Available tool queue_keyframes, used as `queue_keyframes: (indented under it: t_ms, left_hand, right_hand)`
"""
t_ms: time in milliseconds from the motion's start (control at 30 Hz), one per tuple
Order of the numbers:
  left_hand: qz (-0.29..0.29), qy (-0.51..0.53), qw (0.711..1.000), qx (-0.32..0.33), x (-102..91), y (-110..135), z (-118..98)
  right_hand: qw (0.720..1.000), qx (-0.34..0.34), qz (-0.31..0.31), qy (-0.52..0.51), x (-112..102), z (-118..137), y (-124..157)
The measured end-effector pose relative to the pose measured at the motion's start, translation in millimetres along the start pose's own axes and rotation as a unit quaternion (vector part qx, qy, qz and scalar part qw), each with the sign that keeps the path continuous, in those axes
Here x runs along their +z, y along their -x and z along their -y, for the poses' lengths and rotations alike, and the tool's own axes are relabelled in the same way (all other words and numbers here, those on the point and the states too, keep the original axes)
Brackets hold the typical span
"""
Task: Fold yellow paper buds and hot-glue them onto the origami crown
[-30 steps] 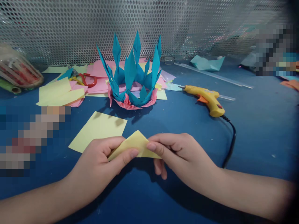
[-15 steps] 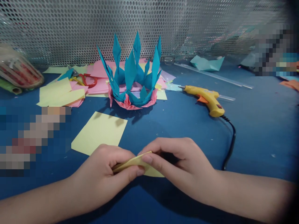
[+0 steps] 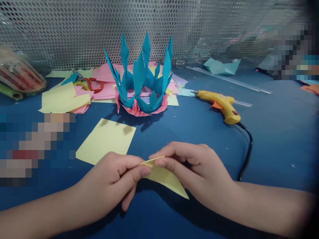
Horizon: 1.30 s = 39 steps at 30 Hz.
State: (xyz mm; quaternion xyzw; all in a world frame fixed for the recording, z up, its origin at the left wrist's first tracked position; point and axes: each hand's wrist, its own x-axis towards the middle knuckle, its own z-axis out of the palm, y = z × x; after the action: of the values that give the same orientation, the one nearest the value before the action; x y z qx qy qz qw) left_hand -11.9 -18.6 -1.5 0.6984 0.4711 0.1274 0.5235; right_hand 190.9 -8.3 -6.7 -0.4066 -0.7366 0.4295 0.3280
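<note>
Between my two hands is a folded piece of yellow paper [image 3: 164, 177], held just above the blue table. My left hand [image 3: 112, 181] pinches its left corner between thumb and forefinger. The top edge is gripped by the thumb and fingers of my right hand [image 3: 196, 176]. A flap of the paper hangs down toward me, its tip by my right hand. Flat on the table beyond my left hand lies a square yellow sheet [image 3: 107, 141]. Farther back stands a folded-paper crown [image 3: 139, 79] with tall blue points and a pink base.
A yellow glue gun [image 3: 219, 104] lies at the right, its black cord [image 3: 246, 159] running toward me. Red-handled scissors [image 3: 96, 85] rest on stacked coloured paper [image 3: 58, 98] at the back left. Clear glue sticks [image 3: 229, 79] and a jar [image 3: 21, 73] are also there. Perforated metal [image 3: 82, 33] bounds the back.
My left hand has shifted its pinch to the paper's corner, its lower fingers dropping below. The paper has turned, and its flap now hangs lower toward the right. My right hand has risen slightly.
</note>
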Motion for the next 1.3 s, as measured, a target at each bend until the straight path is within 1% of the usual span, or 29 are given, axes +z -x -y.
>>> queue_keyframes:
  t_ms: [100, 200, 267, 400, 467, 533, 600, 700, 833, 900, 967, 1033, 1167, 1233, 1300]
  left_hand:
    - [-0.047, 0.012, 0.999, -0.006, 0.8, 0.2, -0.4]
    - [-0.096, 0.029, 0.995, 0.0, 0.8, -0.1, -0.3]
    - [-0.108, 0.038, 0.993, 0.001, 0.7, -0.3, -0.4]
    - [-0.095, 0.036, 0.995, -0.024, 1.9, 0.4, -0.5]
    - [-0.098, 0.031, 0.994, -0.029, 3.2, 1.1, -0.3]
    - [-0.107, 0.016, 0.994, -0.016, 4.4, 1.2, 0.1]
    - [-0.109, -0.011, 0.994, 0.013, 5.3, 0.5, 0.5]
    - [-0.104, -0.045, 0.992, 0.057, 6.0, -0.8, 1.5]
    - [-0.086, -0.041, 0.993, 0.062, 5.4, -0.9, 2.6]
    - [-0.07, -0.032, 0.995, 0.06, 4.2, -0.3, 2.1]
    - [-0.059, -0.018, 0.996, 0.064, 2.6, 0.1, 0.8]
    - [-0.056, 0.014, 0.996, 0.061, 1.7, 0.4, -0.9]
    - [-0.089, 0.087, 0.992, 0.014, 3.4, 0.5, -3.4]
    - [-0.101, 0.099, 0.99, -0.005, 4.9, 1.1, -4.3]
    - [-0.098, 0.1, 0.99, -0.013, 5.6, 2.1, -5.3]
  right_hand:
    - [1.0, 0.012, -0.005, 0.003, -1.1, -0.6, -2.2]
    - [1.0, 0.017, 0.015, 0.003, -1.4, -0.7, -4.0]
    - [0.999, 0.022, 0.023, 0.009, -1.3, -0.4, -4.1]
    - [0.999, 0.015, 0.033, 0.001, -0.9, 0.6, -2.3]
    - [0.999, 0.008, 0.037, 0.005, -0.2, 0.9, -1.7]
    - [0.999, -0.005, 0.034, 0.025, 1.0, 0.7, -2.0]
    - [0.998, -0.027, 0.024, 0.041, 2.2, 0.1, -2.8]
    - [0.998, -0.054, 0.018, 0.033, 2.7, -0.9, -3.4]
    - [0.997, -0.073, 0.021, 0.03, 0.4, -0.4, -2.3]
    - [0.997, -0.074, 0.012, 0.033, -1.0, 0.4, -2.0]
    - [0.998, -0.053, -0.003, 0.035, -1.6, 0.8, -1.9]
    - [1.0, -0.003, -0.011, 0.007, -1.4, 0.5, -2.0]
    - [0.991, 0.089, 0.02, -0.097, 0.1, -0.2, -1.5]
    - [0.987, 0.111, 0.036, -0.114, 0.5, 0.2, -1.2]
    - [0.984, 0.125, 0.041, -0.119, 0.6, 0.5, -1.4]
